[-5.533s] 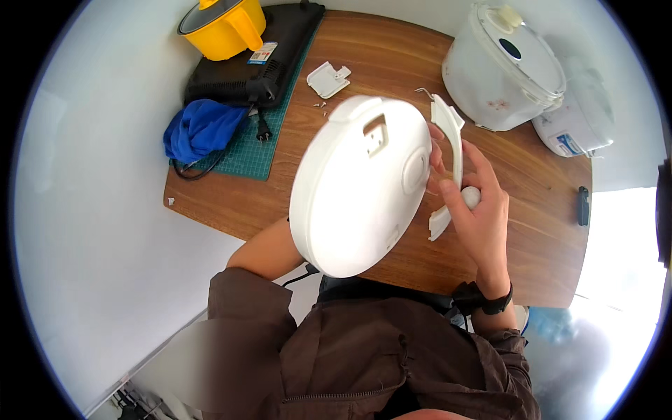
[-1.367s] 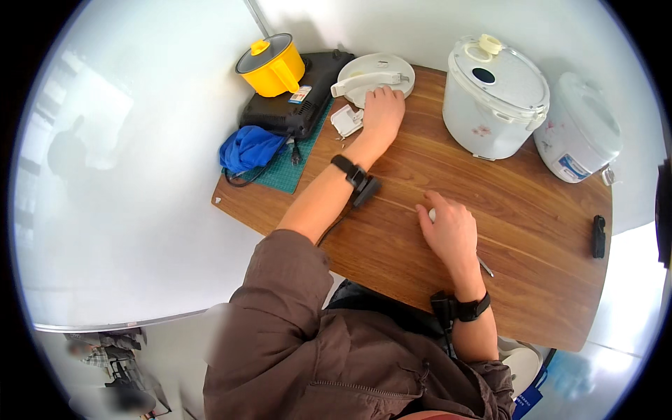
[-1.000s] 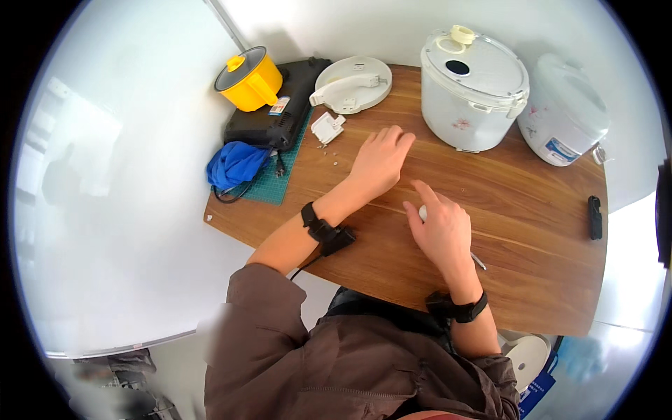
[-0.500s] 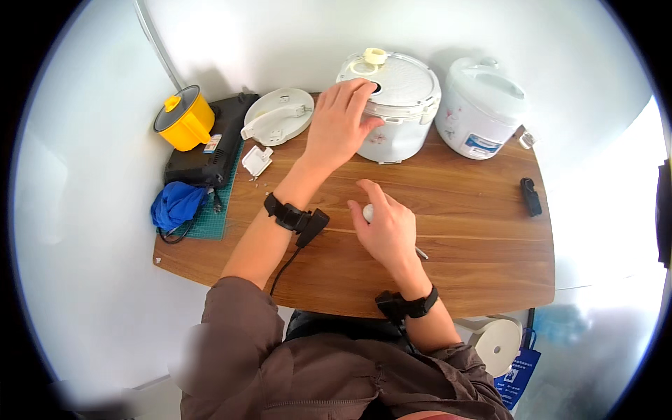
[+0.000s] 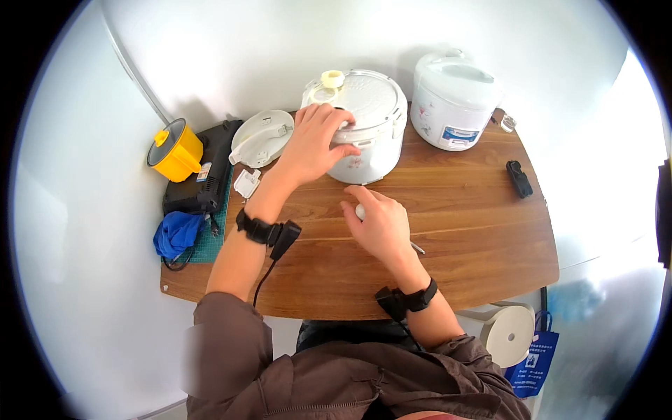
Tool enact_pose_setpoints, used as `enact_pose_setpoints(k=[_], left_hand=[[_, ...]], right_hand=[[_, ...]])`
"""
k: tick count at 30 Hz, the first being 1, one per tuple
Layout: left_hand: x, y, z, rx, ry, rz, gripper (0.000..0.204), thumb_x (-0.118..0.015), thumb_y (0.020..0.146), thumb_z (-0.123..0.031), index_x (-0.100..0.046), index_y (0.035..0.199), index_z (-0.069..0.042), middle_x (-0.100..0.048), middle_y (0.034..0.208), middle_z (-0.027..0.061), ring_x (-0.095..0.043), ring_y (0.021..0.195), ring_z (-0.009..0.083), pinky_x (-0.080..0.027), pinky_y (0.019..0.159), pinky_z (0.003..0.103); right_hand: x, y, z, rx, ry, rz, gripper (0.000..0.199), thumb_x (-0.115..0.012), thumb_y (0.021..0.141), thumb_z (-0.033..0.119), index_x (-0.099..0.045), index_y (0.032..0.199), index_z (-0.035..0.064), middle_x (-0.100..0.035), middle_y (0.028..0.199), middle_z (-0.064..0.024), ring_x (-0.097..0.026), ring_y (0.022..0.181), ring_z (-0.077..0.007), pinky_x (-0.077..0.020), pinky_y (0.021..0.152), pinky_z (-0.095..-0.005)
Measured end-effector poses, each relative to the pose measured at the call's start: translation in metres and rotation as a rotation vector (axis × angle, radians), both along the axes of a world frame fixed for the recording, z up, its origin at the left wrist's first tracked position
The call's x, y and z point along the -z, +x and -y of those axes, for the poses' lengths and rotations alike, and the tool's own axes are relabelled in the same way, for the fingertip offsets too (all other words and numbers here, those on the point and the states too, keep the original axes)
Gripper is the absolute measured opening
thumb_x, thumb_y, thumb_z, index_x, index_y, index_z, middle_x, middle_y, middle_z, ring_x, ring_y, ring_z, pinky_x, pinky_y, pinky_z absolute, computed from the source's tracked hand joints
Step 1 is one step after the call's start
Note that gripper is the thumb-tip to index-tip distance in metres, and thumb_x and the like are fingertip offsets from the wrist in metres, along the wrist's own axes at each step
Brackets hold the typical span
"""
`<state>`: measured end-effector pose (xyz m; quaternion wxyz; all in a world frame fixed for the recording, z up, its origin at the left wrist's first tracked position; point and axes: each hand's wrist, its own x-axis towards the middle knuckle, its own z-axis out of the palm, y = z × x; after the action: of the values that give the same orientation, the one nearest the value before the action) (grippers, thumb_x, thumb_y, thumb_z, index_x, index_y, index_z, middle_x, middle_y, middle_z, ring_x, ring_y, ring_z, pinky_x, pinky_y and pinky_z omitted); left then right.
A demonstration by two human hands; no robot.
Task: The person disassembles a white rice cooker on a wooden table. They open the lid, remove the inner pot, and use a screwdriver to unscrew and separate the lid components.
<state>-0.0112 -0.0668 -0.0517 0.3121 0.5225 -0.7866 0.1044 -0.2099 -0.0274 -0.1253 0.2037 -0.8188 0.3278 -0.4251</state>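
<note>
Cooker [image 5: 378, 140] now nearest the left hand [image 5: 311, 143]

Hands are apart. The left, earlier on the white cover [image 5: 267, 147], spreads at the front rim of the cooker, near the table's [image 5: 476, 231] back edge, contact unclear. The right hand [image 5: 381, 225] still grips a white-handled tool [image 5: 360, 212] mid-table. The cover lies toward the back-left corner.

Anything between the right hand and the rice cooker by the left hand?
Nothing visible stands between the right hand and that rice cooker; only tabletop shows there. The left hand hides part of its front, left of that gap.
</note>
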Motion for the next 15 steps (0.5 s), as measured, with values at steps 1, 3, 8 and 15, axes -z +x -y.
enact_pose_setpoints(k=[1, 3, 8, 15], left_hand=[[0.0, -0.001, -0.007, 0.007, 0.017, -0.014, 0.045, -0.085, 0.078, -0.029, -0.063, 0.114, -0.012, -0.061, 0.106, 0.003, -0.053, 0.108, 0.0277, -0.036, 0.102, 0.043], [0.002, -0.005, -0.022, 0.018, 0.004, -0.013, 0.048, -0.086, 0.077, -0.031, -0.063, 0.115, -0.012, -0.06, 0.104, 0.0028, -0.054, 0.105, 0.0263, -0.036, 0.1, 0.042], [0.008, -0.012, -0.058, 0.049, -0.061, -0.038, 0.051, -0.084, 0.078, -0.043, -0.064, 0.114, -0.013, -0.06, 0.103, 0.0029, -0.055, 0.102, 0.0247, -0.037, 0.097, 0.041], [0.003, 0.005, -0.082, 0.13, -0.019, -0.17, 0.04, -0.081, 0.084, -0.034, -0.066, 0.114, -0.011, -0.064, 0.109, 0.0047, -0.057, 0.102, 0.0277, -0.044, 0.092, 0.041]], right_hand=[[-0.002, -0.004, 0.002, -0.013, 0.029, 0.004, 0.016, -0.071, 0.091, 0.02, -0.071, 0.1, 0.0068, -0.072, 0.08, -0.0124, -0.07, 0.069, -0.036, -0.0557, 0.06, -0.0435], [-0.011, -0.013, 0.003, -0.06, 0.098, 0.013, 0.015, -0.072, 0.091, 0.02, -0.072, 0.094, 0.0047, -0.073, 0.08, -0.0142, -0.07, 0.07, -0.0369, -0.0556, 0.062, -0.0434], [-0.056, -0.047, -0.002, -0.197, 0.302, 0.083, 0.012, -0.072, 0.09, 0.012, -0.073, 0.093, 0.0004, -0.073, 0.077, -0.0143, -0.068, 0.064, -0.028, -0.0541, 0.064, -0.0364], [-0.148, -0.082, -0.001, -0.314, 0.288, 0.377, 0.013, -0.068, 0.094, 0.012, -0.071, 0.091, -0.0007, -0.067, 0.077, -0.0024, -0.057, 0.063, -0.007, -0.0431, 0.056, -0.0232]])
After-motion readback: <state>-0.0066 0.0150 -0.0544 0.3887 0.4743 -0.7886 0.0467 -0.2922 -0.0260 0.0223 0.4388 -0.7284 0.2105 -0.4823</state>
